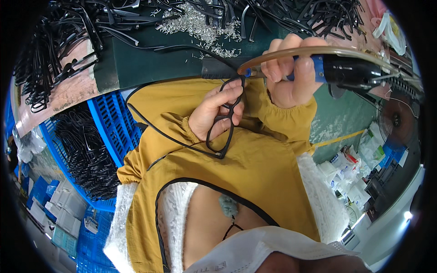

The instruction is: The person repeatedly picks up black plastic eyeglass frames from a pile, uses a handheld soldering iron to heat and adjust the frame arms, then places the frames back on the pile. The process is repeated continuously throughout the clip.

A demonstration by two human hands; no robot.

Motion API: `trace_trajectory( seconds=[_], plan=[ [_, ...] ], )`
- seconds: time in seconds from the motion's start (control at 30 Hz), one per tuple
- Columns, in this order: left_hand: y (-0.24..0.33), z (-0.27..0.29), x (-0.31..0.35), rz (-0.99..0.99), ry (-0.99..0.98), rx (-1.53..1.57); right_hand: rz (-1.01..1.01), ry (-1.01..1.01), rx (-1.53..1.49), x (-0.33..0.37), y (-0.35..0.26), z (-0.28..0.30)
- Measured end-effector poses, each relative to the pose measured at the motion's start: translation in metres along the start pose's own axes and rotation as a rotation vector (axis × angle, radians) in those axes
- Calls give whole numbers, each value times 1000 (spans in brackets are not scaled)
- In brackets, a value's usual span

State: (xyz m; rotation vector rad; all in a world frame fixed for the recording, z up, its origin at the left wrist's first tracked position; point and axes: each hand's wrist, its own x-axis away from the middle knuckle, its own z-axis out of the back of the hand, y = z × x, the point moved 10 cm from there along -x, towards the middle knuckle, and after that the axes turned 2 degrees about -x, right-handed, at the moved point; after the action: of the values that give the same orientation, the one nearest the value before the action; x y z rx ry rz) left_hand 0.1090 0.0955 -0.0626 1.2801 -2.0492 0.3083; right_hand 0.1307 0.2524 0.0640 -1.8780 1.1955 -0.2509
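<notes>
A black eyeglass frame [231, 109] is gripped at its upper lens rim by my left hand [210, 110], over my lap just below the bench edge. One of its temples [170, 138] stretches left across my mustard apron. A second black temple [193, 46] lies over the bench and reaches the frame's upper corner. My right hand [291, 77] is wrapped round a blue and black electric screwdriver [353, 69], held nearly level. Its tip points left and meets that corner; whether a screw sits there is too small to tell. A curved brown tube [327, 49] runs along the tool and crosses my fingers.
Small silver screws [195, 22] lie heaped on the dark green bench mat [136, 68]. Loose black temples [45, 59] pile up at left, with more temples [334, 18] at far right. A blue basket [107, 132] beside me holds black frames [86, 157]. A fan [395, 119] stands at right.
</notes>
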Motion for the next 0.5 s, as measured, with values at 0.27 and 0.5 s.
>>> trace_trajectory(
  seconds=[0.27,0.5],
  plan=[
    [-1,0,-5,28,-26,-47,-97,-78,-99,-13,15,5],
    [37,-11,16,-92,-122,8,91,173,-7,-29,2,57]
  ],
)
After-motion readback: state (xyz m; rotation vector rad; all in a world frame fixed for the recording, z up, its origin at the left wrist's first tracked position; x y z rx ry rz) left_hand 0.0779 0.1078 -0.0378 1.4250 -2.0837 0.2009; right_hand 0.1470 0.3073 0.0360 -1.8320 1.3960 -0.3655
